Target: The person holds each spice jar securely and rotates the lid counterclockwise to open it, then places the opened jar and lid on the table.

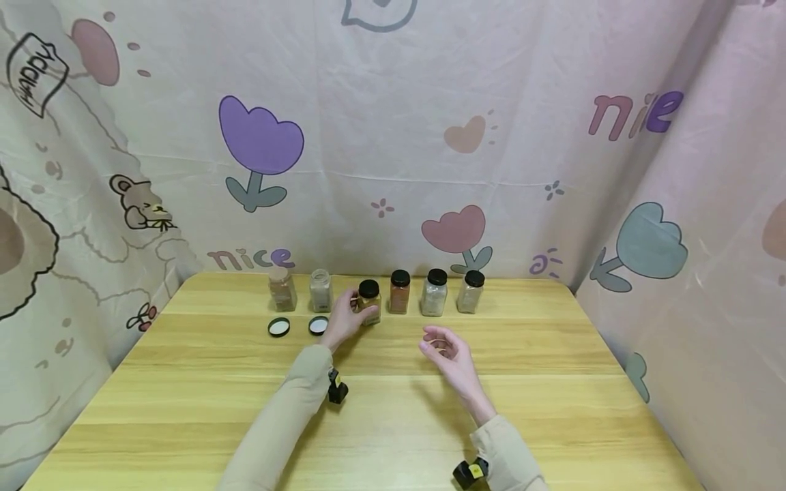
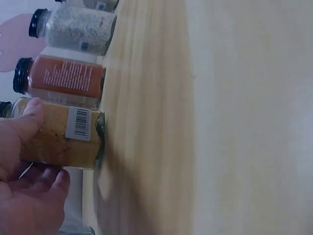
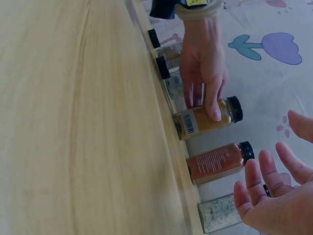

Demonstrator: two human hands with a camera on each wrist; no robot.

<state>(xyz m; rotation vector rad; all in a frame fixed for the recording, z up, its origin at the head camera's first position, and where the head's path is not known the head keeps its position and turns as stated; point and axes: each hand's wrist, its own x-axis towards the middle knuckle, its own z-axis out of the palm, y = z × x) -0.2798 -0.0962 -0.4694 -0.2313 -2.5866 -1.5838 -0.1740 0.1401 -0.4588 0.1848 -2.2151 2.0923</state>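
Note:
My left hand [image 1: 342, 320] grips a square glass spice jar [image 1: 370, 310] of yellow-brown powder with a black lid. In the left wrist view the thumb lies on one side of this jar [image 2: 61, 137], the fingers on the other. Whether its base touches the table cannot be told. My right hand [image 1: 453, 361] hovers above the table in front of the row, fingers loosely bent, holding nothing. Just right of the gripped jar stands a lidded jar of reddish powder [image 1: 400, 294]. To its left are an uncapped jar of pale contents [image 1: 321, 293] and an uncapped brownish one [image 1: 282, 292].
Two black-rimmed lids [image 1: 279, 327] lie upside down before the uncapped jars. Farther right stand a black-lidded jar of whitish flakes [image 1: 434, 294] and another of pale contents [image 1: 470, 293]. Behind the wooden table [image 1: 393, 423] hangs a printed curtain [image 1: 368, 136].

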